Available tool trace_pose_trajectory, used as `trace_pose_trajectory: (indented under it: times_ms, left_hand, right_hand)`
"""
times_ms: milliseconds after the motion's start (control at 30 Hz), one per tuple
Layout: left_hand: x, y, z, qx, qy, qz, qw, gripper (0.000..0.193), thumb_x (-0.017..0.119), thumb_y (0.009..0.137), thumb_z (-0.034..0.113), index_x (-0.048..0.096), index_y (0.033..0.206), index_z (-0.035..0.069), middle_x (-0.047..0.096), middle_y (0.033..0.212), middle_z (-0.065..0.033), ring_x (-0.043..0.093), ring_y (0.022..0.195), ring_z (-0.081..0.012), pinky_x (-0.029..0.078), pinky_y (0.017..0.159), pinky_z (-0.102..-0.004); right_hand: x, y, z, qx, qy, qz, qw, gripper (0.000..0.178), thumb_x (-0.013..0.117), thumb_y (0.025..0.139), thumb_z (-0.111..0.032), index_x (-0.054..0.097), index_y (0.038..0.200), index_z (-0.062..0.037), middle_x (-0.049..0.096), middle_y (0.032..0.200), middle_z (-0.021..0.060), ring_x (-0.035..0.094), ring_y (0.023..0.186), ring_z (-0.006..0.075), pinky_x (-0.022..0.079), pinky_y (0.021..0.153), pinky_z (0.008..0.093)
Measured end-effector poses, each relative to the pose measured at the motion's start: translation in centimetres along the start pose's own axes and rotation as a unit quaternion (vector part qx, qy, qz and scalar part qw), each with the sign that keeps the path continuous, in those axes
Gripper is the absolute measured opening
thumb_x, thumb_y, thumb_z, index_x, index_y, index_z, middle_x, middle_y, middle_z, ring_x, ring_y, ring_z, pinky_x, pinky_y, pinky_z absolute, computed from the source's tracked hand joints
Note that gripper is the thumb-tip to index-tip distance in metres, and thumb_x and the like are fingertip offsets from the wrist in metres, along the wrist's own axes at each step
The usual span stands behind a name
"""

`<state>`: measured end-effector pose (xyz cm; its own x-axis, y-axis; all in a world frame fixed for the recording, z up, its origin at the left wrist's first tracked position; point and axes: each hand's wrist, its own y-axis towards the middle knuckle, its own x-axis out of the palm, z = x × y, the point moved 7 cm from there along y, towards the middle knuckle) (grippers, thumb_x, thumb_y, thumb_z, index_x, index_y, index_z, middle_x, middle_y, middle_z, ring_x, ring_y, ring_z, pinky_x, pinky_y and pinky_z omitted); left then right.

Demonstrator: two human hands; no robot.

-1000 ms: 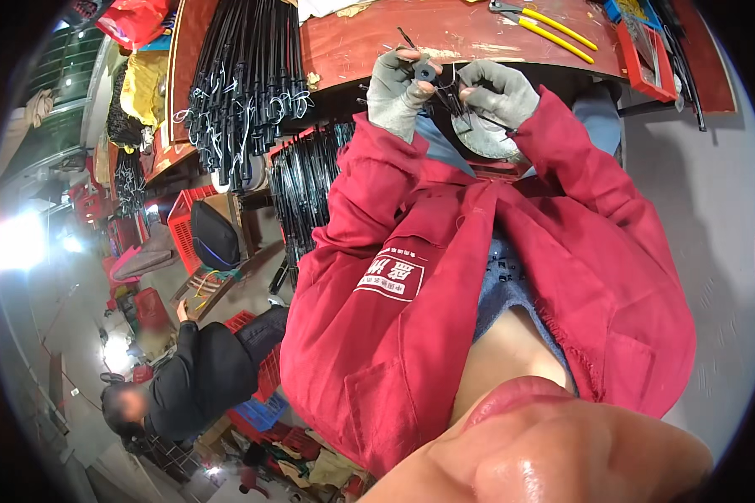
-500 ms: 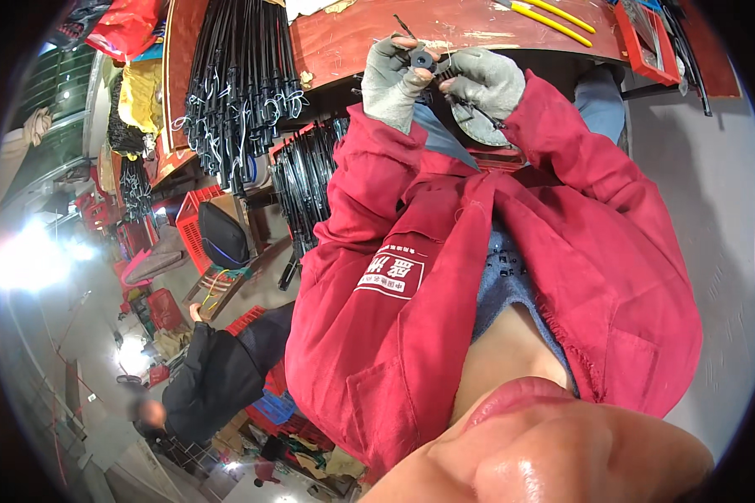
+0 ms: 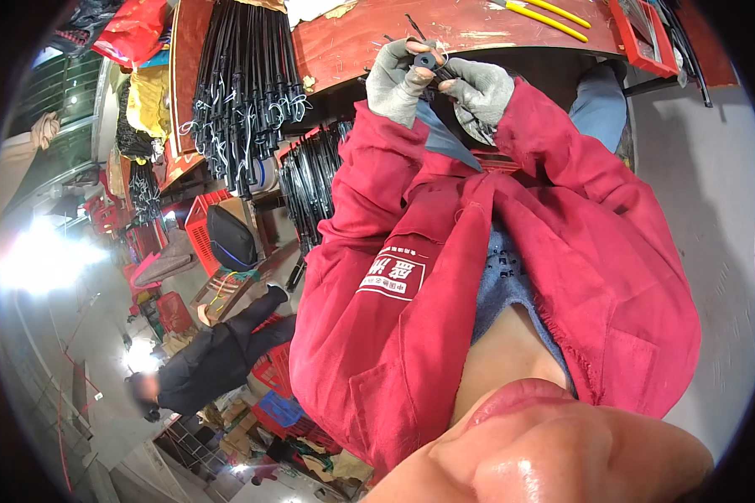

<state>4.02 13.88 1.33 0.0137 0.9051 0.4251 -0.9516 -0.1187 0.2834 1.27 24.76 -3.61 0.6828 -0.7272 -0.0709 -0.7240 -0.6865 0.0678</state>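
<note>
Both my hands wear light grey gloves with bare fingertips and are raised close together at the table's front edge. My left hand (image 3: 397, 85) is closed around a small black round part (image 3: 426, 61) with a hole in its end, its thumb pressing from below. Thin dark rods (image 3: 414, 27) stick up behind those fingers. Close beside it, the bare fingertips of my right hand (image 3: 485, 89) pinch thin black rods (image 3: 446, 74) at the round part's side. How these rods join the round part is hidden by the fingers.
The red table (image 3: 352, 42) carries a bundle of black rods (image 3: 245, 92) with white strings, hanging over its edge, and yellow-handled pliers (image 3: 554, 18). More black rods (image 3: 306, 180) stand below. A red tray (image 3: 643, 38) sits at right. Another person (image 3: 210, 360) in dark clothes is at lower left.
My right hand has moved slightly left and down, nearer the round part. The round part stays in my left hand. The other person has shifted, with a leg stretched out.
</note>
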Motion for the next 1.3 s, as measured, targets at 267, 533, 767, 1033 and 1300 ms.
trace_pose_trajectory:
  times_ms: [267,533,767,1033,1300]
  left_hand:
    - [-0.2,-0.5,-0.9,-0.023,-0.032,0.126,0.991,0.04,0.07,0.068,-0.002,0.047,0.101,0.004,0.055,0.091,-0.0105,0.055,0.077,-0.0192,0.047,0.071,-0.0272]
    - [-0.2,-1.0,-0.4,0.065,0.173,0.065,0.981,0.049,0.074,0.065,0.002,0.046,0.105,0.003,0.058,0.092,-0.0101,0.058,0.081,-0.019,0.048,0.072,-0.027]
    - [1.0,-0.6,-5.1,0.044,0.126,0.18,0.975,0.006,0.055,0.076,0.0,0.055,0.081,0.002,0.055,0.071,-0.0126,0.054,0.056,-0.0209,0.044,0.046,-0.0279]
    - [0.2,-2.4,3.3,0.126,0.325,0.139,0.927,0.005,0.056,0.076,0.002,0.058,0.081,0.001,0.057,0.072,-0.0106,0.053,0.057,-0.0198,0.043,0.049,-0.0259]
    - [0.1,-2.3,-3.3,-0.104,-0.018,0.166,0.981,0.004,0.058,0.075,0.002,0.059,0.079,0.001,0.06,0.075,-0.0104,0.055,0.06,-0.019,0.043,0.051,-0.0243]
  right_hand:
    - [-1.1,0.0,-0.3,0.027,-0.06,0.001,0.998,0.016,0.053,0.084,-0.018,0.057,0.087,-0.0026,0.053,0.068,0.0025,0.044,0.06,0.0118,0.036,0.055,0.0226]
    - [-1.2,0.3,-1.6,0.039,-0.043,0.018,0.998,0.022,0.056,0.083,-0.025,0.057,0.079,-0.0034,0.052,0.061,0.0035,0.042,0.053,0.0146,0.036,0.05,0.0266]
    - [-5.0,-0.5,3.6,0.104,0.049,-0.09,0.989,0.029,0.054,0.082,-0.012,0.057,0.107,0.0046,0.06,0.089,0.0051,0.051,0.073,0.0104,0.04,0.065,0.0176]
    - [-2.9,-0.3,1.9,0.021,-0.01,-0.119,0.993,0.032,0.052,0.085,-0.014,0.054,0.11,0.0065,0.06,0.1,0.0121,0.054,0.089,0.0163,0.041,0.081,0.0218]
    - [-2.4,-2.6,2.6,0.066,-0.019,-0.041,0.997,0.034,0.055,0.085,-0.019,0.057,0.109,0.0051,0.063,0.095,0.0106,0.055,0.083,0.0149,0.041,0.076,0.021]
